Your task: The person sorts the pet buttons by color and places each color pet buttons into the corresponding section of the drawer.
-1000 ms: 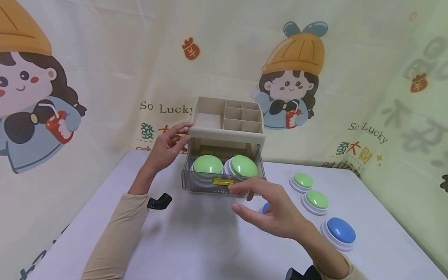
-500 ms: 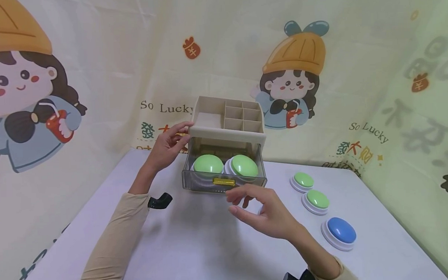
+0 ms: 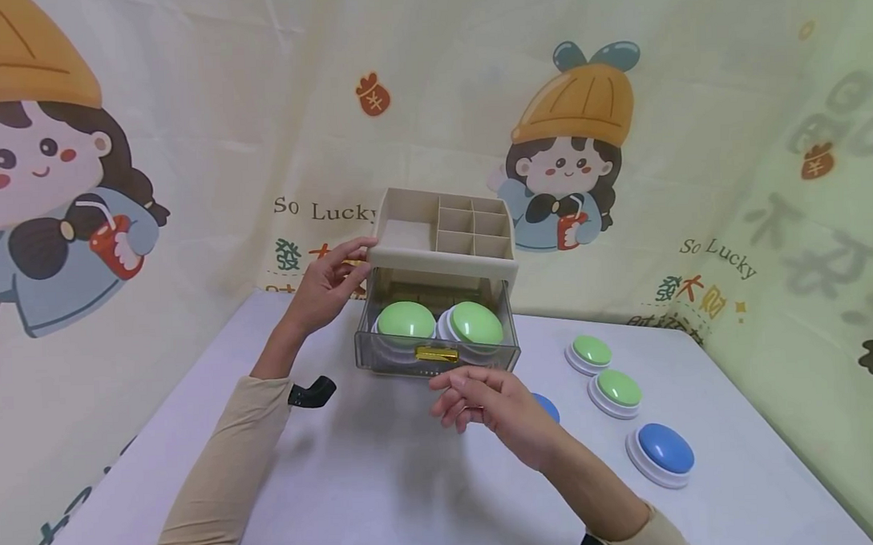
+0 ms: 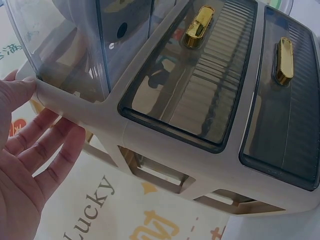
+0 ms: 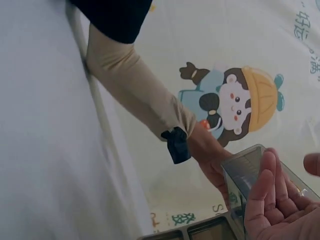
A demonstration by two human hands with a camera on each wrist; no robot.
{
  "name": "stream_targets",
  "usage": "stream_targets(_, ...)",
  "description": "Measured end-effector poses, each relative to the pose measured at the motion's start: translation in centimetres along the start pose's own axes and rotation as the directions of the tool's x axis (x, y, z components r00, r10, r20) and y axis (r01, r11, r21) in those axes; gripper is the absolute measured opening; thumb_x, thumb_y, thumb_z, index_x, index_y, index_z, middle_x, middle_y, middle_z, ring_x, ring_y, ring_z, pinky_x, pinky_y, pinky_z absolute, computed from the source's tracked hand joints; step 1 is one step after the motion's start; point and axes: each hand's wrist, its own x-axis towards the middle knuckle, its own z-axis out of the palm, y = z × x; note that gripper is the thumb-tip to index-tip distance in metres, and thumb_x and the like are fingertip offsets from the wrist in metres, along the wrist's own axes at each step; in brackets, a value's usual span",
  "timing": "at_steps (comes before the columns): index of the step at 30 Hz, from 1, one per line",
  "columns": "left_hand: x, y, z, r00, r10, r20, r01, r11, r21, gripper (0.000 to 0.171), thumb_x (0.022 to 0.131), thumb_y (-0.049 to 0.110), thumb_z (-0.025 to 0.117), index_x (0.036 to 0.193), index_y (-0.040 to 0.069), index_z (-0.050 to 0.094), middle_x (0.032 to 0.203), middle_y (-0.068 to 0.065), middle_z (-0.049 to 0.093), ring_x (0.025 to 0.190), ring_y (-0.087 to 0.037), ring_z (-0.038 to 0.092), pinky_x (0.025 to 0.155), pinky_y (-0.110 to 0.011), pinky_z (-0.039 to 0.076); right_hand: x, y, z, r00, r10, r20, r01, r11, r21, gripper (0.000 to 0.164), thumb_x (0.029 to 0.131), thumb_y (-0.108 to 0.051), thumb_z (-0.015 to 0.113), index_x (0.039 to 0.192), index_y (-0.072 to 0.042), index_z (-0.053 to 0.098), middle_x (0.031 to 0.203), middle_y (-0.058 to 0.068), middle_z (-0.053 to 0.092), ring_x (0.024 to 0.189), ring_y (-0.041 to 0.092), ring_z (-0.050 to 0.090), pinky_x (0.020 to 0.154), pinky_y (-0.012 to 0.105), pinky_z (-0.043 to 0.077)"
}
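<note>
A beige desk organizer (image 3: 443,259) has its clear grey top drawer (image 3: 381,352) pulled out. Inside lie two white buzzer buttons with green domes, the left green button (image 3: 405,319) and the right green button (image 3: 476,323). My left hand (image 3: 325,286) grips the organizer's upper left edge; in the left wrist view the thumb (image 4: 22,92) lies on the front corner, with the other fingers along the side. My right hand (image 3: 495,407) hovers in front of the drawer, below its gold handle (image 3: 436,353), fingers loosely bent and holding nothing. It partly hides a blue button (image 3: 547,406).
On the white table (image 3: 386,483), to the right, stand a far green button (image 3: 591,350), a nearer green button (image 3: 618,387) and a large blue button (image 3: 665,449). Behind hangs a printed cloth (image 3: 432,144). Lower drawers with gold handles (image 4: 200,26) show in the left wrist view.
My right hand has shifted left and slightly down from the drawer front, its thumb drawing up toward the fingers. The left hand and the drawer have stayed put.
</note>
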Motion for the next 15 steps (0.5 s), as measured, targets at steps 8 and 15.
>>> stream_targets(8,-0.03,0.24,0.00,1.000,0.000,0.002,0.000,1.000,-0.005,0.044,0.104,0.011,0.060,0.146,0.018,0.055,0.134,-0.018,0.062,0.112,-0.037,0.068,0.082,-0.034,0.061,0.57,-0.31,-0.01,0.990,0.130,-0.051,-0.115,0.964,0.238,0.049,0.109,-0.035,0.050,0.135,0.004,0.062,0.097,-0.002,0.077,0.083,0.009,0.069,0.073,0.020,0.052)
stream_targets(15,-0.15,0.39,0.04,1.000,0.004,0.009,-0.004,1.000,-0.016,0.044,0.104,0.009,0.059,0.147,0.016,0.054,0.133,-0.019,0.061,0.110,-0.037,0.068,0.079,-0.031,0.060,0.65,-0.51,0.26,0.986,0.138,-0.089,-0.109,0.955,0.275,0.048,0.108,-0.033,0.051,0.133,0.007,0.063,0.093,-0.003,0.078,0.080,0.008,0.068,0.072,0.019,0.052)
